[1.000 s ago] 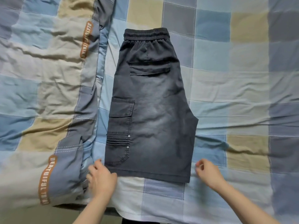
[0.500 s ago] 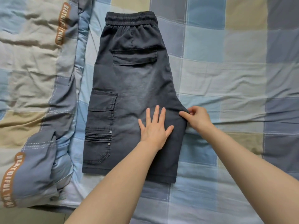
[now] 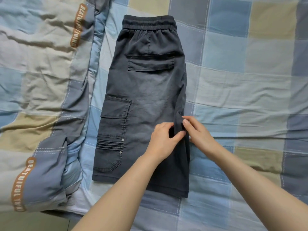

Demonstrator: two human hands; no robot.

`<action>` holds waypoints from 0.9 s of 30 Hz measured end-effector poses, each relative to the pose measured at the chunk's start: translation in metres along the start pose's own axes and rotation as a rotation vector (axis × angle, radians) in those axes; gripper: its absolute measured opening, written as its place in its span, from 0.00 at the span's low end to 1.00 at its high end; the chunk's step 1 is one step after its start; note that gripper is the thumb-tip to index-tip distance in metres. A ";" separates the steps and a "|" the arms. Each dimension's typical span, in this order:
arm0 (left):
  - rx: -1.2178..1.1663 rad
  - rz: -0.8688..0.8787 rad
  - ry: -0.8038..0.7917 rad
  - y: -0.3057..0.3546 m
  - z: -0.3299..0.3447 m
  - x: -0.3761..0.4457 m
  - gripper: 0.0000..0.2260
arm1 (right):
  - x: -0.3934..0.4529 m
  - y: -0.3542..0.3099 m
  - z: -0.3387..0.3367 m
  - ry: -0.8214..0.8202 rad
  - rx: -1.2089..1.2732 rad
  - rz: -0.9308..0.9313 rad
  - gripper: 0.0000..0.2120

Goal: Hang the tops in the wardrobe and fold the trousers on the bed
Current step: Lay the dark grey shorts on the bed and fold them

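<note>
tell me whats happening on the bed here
A person is folding a pair of dark grey cargo shorts laid flat on a checked bedsheet, already doubled leg over leg, waistband at the far end. Both hands work at the right edge near the crotch point: the left hand and right hand pinch the protruding fabric, apparently tucking it in. A bunched quilt with orange lettering lies to the left of the shorts.

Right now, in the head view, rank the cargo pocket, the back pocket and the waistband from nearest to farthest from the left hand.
Measured from the left hand, which pinches the shorts' right edge:
1. Cargo pocket, just left of the hand on the lower leg.
2. Back pocket, farther up the shorts, above the hand.
3. Waistband, at the shorts' far top end.
</note>
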State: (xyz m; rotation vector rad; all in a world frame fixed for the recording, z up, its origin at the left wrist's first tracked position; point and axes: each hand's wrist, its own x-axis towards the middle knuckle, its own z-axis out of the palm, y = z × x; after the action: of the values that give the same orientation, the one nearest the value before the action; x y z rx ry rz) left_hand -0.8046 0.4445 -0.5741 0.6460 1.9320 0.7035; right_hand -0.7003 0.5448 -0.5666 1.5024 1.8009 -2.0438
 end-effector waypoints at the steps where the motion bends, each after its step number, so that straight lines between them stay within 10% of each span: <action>1: -0.115 -0.051 0.012 -0.005 -0.006 -0.004 0.18 | 0.000 -0.004 0.006 -0.046 -0.027 -0.033 0.11; 8: -0.546 -0.421 0.047 -0.043 -0.043 -0.008 0.16 | 0.002 0.001 0.043 -0.253 -0.158 -0.037 0.12; 12: -0.443 -0.418 0.112 -0.054 -0.059 -0.003 0.06 | 0.005 0.010 0.041 -0.414 -0.784 -0.262 0.21; 16: 0.427 0.211 0.105 -0.082 -0.101 0.001 0.12 | 0.009 0.011 0.031 -0.543 -1.441 -0.822 0.32; 20: 1.057 0.947 -0.042 -0.114 -0.180 0.011 0.21 | 0.012 0.006 0.009 -0.545 -1.539 -1.066 0.28; 27: 1.527 1.095 -0.316 -0.150 -0.261 0.017 0.31 | 0.013 0.022 -0.042 -0.422 -1.501 -1.101 0.23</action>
State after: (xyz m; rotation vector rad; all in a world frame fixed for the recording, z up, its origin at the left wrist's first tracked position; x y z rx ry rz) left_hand -1.0681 0.2982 -0.5888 2.6138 1.3737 -0.4892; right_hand -0.6688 0.5768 -0.5856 -0.3564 2.8757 -0.3009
